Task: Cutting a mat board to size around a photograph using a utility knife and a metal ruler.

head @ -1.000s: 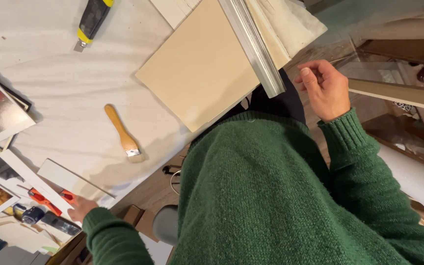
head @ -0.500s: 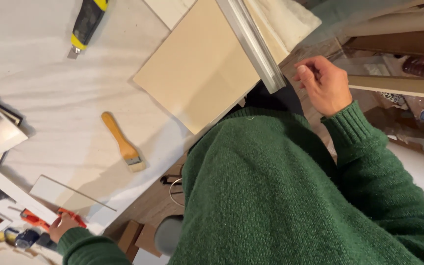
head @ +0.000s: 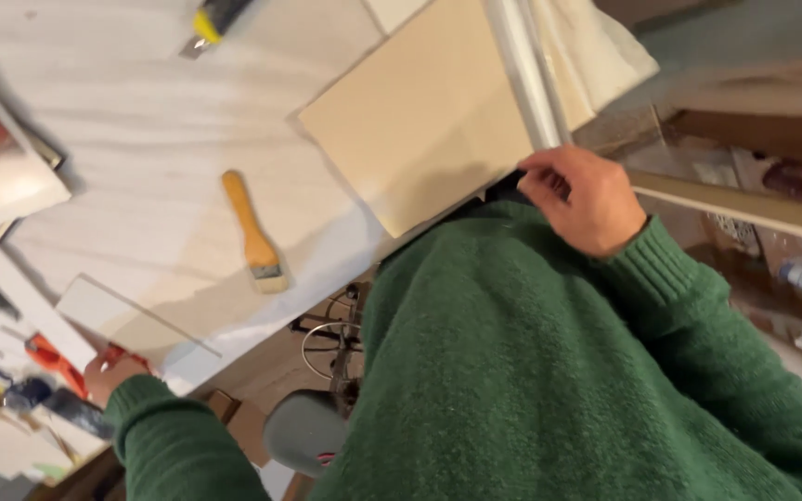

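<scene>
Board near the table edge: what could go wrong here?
1. The board seems to jut past the table edge by the right hand; a nudge might tip it off.
2. The roll lies across the board and could slide down with it.
3. The left hand reaches beside a clear sheet at the edge and might knock it.

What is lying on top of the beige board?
A clear roll lies across the beige board, with pale cloth beside it. The right hand touches the roll's end. What the roll covers is hidden.
</scene>
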